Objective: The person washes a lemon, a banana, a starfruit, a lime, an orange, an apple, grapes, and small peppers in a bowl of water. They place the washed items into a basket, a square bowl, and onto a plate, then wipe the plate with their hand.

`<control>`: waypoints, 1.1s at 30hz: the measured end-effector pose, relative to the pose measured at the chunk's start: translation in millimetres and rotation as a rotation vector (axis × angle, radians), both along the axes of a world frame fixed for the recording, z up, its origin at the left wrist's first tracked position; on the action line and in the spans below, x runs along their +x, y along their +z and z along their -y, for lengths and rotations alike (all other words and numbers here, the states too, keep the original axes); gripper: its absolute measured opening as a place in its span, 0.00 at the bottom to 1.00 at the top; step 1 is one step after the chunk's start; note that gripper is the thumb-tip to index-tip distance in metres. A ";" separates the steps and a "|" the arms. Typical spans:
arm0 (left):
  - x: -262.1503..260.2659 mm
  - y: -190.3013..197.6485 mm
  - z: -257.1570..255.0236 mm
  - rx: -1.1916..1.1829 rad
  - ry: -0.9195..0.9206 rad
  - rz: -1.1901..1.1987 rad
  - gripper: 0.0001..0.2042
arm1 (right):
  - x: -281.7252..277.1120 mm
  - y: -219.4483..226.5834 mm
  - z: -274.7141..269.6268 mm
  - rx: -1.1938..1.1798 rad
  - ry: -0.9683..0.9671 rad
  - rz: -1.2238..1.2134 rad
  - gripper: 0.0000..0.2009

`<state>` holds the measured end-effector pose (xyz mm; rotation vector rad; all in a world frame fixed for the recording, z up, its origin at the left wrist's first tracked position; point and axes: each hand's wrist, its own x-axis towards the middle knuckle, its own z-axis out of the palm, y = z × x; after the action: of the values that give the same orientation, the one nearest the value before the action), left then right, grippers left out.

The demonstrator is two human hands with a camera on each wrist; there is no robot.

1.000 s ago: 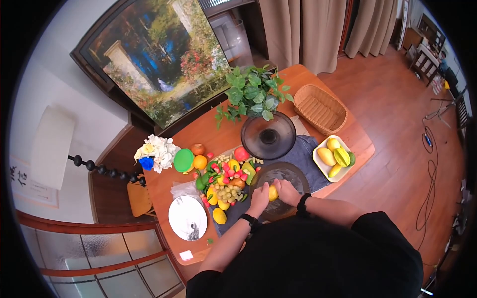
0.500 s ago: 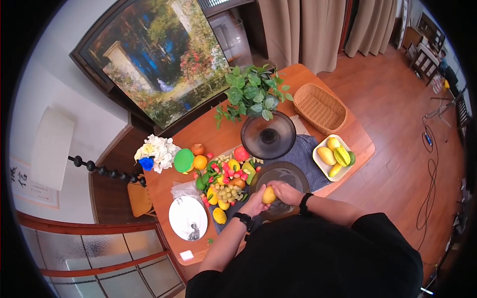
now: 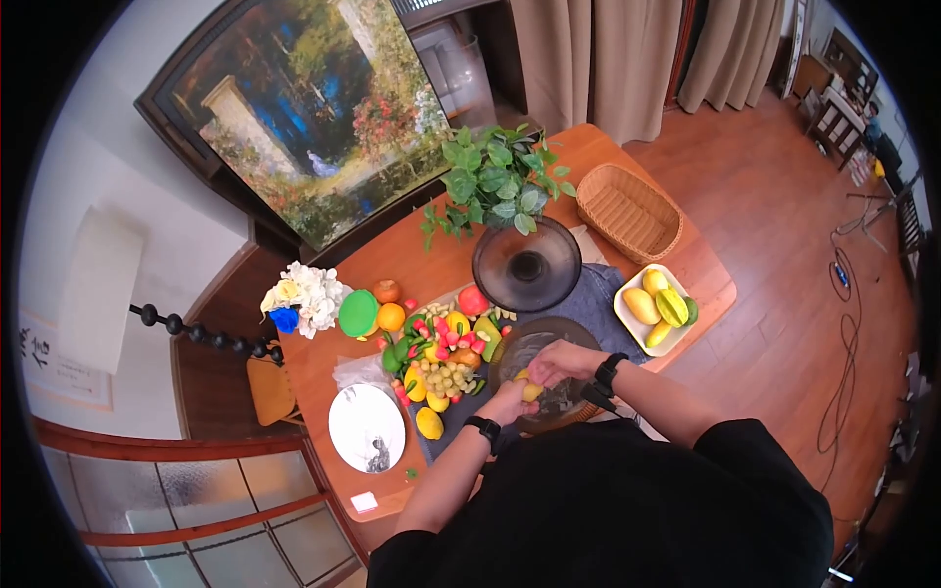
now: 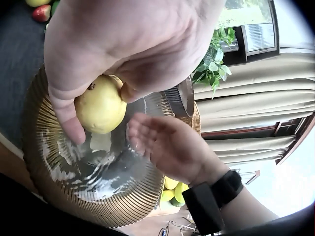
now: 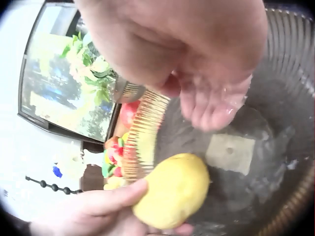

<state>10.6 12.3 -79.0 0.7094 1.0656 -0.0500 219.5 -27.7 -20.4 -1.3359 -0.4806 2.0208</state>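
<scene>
My left hand (image 3: 507, 403) grips a yellow mango (image 5: 172, 191) between thumb and fingers, over a ribbed amber glass bowl (image 4: 123, 206) with water in it. The mango's stem end shows in the left wrist view. My right hand (image 3: 565, 363) is beside the mango, apart from it, with its fingers loosely bent and nothing held. In the right wrist view its fingertips look wet. A pale square patch (image 5: 230, 153) shows at the bowl's bottom, below the water.
Left of the bowl lies a fruit pile with grapes (image 3: 449, 379), near a white round plate (image 3: 358, 416). Behind the bowl stands a dark glass dish (image 3: 500, 269) with a leafy plant (image 3: 500, 176) beyond. At the right are a wicker basket (image 3: 627, 211) and a fruit dish (image 3: 627, 318).
Both hands were together around the mango. The right hand has let go and moved off to the right; the left hand keeps the mango over the bowl.
</scene>
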 end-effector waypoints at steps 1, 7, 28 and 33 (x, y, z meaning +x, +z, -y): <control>0.4 4.2 -0.4 -0.003 0.003 0.000 0.21 | -1.3 7.4 0.9 0.030 0.061 0.027 0.14; 3.0 25.9 -10.4 -0.194 0.016 -0.041 0.28 | 7.2 -23.6 5.4 0.207 0.196 0.871 0.15; 7.1 69.1 -12.4 0.010 -0.144 -0.125 0.31 | -23.4 27.6 19.7 0.702 0.426 0.699 0.35; 13.9 80.5 -9.7 0.663 -0.193 -0.125 0.28 | -27.4 26.5 23.1 0.611 0.388 0.670 0.38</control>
<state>24.5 21.9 1.5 1.4223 1.1351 0.1001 192.1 -50.9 6.1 -1.5548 -1.6156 1.4359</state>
